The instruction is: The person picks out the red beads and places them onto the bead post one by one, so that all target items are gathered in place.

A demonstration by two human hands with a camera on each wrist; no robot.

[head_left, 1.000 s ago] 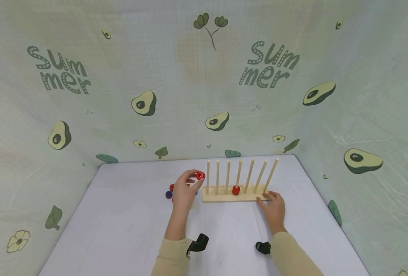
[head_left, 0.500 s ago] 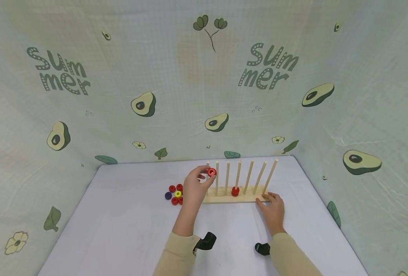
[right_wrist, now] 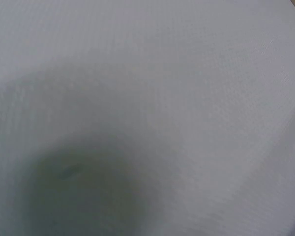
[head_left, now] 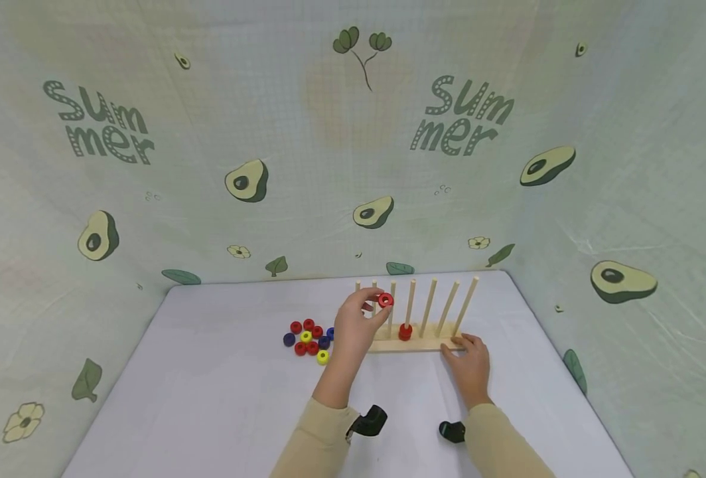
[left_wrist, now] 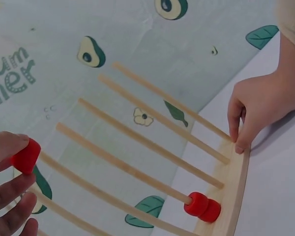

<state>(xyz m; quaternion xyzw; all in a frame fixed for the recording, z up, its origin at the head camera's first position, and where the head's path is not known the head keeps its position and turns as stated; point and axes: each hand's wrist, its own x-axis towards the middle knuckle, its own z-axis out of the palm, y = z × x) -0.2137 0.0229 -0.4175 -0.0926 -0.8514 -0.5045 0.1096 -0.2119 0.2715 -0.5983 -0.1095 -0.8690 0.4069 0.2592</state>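
Rightward along the rack (head_left: pixel 415 346) has come the left hand (head_left: pixel 355 323), carrying a red bead (head_left: pixel 379 302).
Thumb and fingers pinch it, apart only by its width, its hole facing sideways. Right of the grip stands an upright peg (head_left: pixel 410 302) with red beads (head_left: pixel 405 332) at its foot (its top nearer this hand than the right hand (head_left: pixel 472 363), which pinches the rack's end).

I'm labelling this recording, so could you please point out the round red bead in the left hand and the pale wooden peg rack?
Round red bead (left_wrist: pixel 28 158): left wrist view, on its side.
Pale wooden peg rack (head_left: pixel 415 345): head view, on its base's front.
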